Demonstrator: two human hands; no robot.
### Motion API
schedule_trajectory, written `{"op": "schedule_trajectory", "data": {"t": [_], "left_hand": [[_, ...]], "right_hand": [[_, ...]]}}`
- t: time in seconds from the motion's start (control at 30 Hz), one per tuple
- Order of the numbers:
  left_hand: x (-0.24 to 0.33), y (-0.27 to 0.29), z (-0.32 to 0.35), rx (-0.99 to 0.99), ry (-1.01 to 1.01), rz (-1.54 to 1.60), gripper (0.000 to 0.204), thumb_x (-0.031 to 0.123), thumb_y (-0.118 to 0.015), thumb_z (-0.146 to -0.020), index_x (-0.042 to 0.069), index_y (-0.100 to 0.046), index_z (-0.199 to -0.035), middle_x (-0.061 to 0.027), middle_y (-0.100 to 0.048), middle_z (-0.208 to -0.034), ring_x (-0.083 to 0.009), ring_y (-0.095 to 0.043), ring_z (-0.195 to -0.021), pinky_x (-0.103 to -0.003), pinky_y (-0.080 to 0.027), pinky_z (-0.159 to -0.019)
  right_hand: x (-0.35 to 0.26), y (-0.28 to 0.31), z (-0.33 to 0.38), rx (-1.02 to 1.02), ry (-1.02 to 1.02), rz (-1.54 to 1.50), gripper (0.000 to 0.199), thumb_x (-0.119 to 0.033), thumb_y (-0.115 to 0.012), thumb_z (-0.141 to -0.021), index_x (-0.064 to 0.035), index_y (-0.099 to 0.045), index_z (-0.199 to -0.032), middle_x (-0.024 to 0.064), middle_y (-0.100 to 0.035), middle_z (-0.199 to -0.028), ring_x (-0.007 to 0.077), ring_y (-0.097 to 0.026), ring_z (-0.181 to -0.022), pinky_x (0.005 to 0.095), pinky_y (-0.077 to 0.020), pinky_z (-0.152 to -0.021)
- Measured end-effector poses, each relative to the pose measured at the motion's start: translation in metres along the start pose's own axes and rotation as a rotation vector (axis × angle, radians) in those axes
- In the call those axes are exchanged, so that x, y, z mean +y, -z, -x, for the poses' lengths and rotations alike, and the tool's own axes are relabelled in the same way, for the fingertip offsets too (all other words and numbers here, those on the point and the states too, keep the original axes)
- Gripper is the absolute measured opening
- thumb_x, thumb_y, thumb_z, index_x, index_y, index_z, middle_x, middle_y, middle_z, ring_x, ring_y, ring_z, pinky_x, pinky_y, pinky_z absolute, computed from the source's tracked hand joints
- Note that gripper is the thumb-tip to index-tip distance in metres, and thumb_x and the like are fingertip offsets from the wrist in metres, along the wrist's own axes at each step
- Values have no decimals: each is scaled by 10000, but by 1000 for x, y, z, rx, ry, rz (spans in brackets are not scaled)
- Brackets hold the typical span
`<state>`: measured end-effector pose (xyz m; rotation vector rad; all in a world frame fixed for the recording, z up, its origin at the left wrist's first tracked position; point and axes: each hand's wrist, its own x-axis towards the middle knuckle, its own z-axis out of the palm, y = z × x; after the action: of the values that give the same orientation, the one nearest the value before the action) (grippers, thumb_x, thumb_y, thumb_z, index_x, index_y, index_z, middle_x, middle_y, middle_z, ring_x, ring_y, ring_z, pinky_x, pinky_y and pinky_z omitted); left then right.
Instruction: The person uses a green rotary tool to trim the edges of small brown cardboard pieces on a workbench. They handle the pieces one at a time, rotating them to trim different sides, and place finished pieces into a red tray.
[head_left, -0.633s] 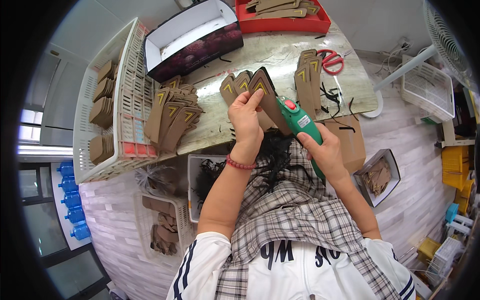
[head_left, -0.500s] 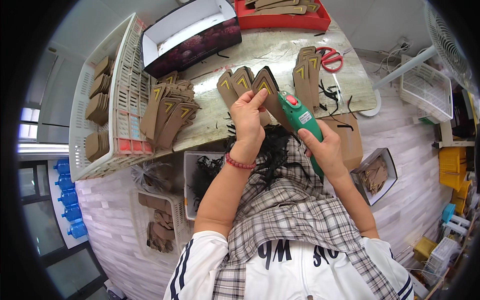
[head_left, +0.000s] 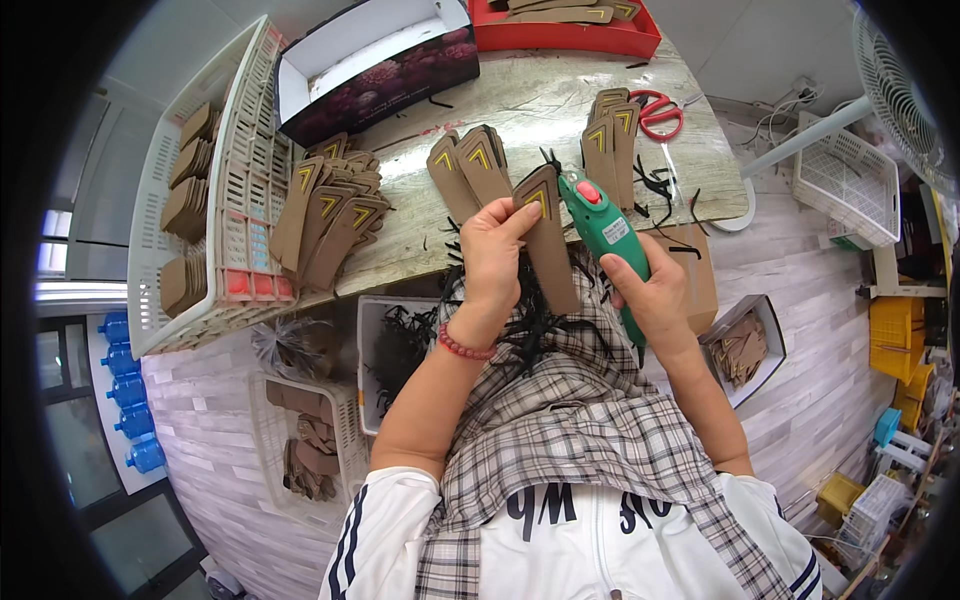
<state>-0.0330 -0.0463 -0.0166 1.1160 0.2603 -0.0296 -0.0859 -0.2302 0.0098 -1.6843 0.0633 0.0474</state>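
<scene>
Between the thumb and fingers of my left hand (head_left: 492,255) is a flat brown piece (head_left: 550,255) with a yellow chevron near its pointed top. My right hand (head_left: 648,290) is wrapped round a green handheld electric cutter (head_left: 604,228) with a red button. Its tip lies just right of the piece's upper end, and a black scrap (head_left: 549,160) sticks up at that tip. Loose black strips lie on my plaid apron (head_left: 560,400). Beyond my hands, fanned stacks of similar pieces (head_left: 478,165) rest on the worktable (head_left: 540,100).
Another stack (head_left: 600,145) and red-handled scissors (head_left: 658,115) lie to the right. At left stand a heap of brown pieces (head_left: 328,215) and a tall white crate (head_left: 222,180). A dark open box (head_left: 390,85) and red tray (head_left: 560,38) sit at the back; a fan (head_left: 905,90) stands right.
The brown piece has come down and its black upper edging no longer shows. A black scrap now stands at the cutter's tip. Both hands keep their grip.
</scene>
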Motion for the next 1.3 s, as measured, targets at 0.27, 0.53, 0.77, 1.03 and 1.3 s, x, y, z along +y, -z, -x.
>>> {"op": "schedule_trajectory", "data": {"t": [0.27, 0.53, 0.77, 1.03, 1.3], "left_hand": [[17, 10, -3, -71, -99, -29, 83, 86, -605, -947, 16, -643, -926, 14, -654, -822, -31, -563, -683, -192, -467, -622], [24, 25, -12, -138, -233, -295, 117, 98, -601, -948, -8, -651, -935, 27, -634, -814, -21, -528, -707, -196, -443, -625], [36, 35, -16, -176, -225, -371, 126, 114, -637, -921, -5, -666, -893, 45, -611, -736, -11, -498, -644, -187, -407, -566], [55, 47, -23, -296, -224, -541, 116, 95, -683, -864, -20, -667, -868, 42, -604, -719, -21, -498, -660, -198, -401, -581], [74, 49, -22, -365, -152, -679, 137, 120, -693, -850, -16, -680, -850, 48, -570, -676, -24, -475, -626, -212, -385, -548]], "right_hand": [[7, 9, 3, -41, 7, 24, 377, -250, -752, -855, 11, -638, -1101, -4, -596, -693, 47, -517, -523, 218, -424, -472], [4, 14, 4, -74, 12, 44, 398, -270, -755, -854, 14, -637, -1106, -4, -596, -692, 48, -521, -527, 218, -422, -466], [-1, 19, 5, -119, 0, 98, 401, -272, -756, -854, 6, -637, -1117, 1, -602, -701, 45, -531, -537, 213, -426, -469], [-10, 25, 3, -210, -13, 197, 383, -254, -757, -838, -7, -641, -1107, 8, -623, -735, 51, -539, -579, 227, -438, -521], [-6, 30, -2, -281, 23, 280, 410, -293, -767, -824, -9, -646, -1093, 42, -641, -777, 91, -571, -666, 261, -478, -616]]}}
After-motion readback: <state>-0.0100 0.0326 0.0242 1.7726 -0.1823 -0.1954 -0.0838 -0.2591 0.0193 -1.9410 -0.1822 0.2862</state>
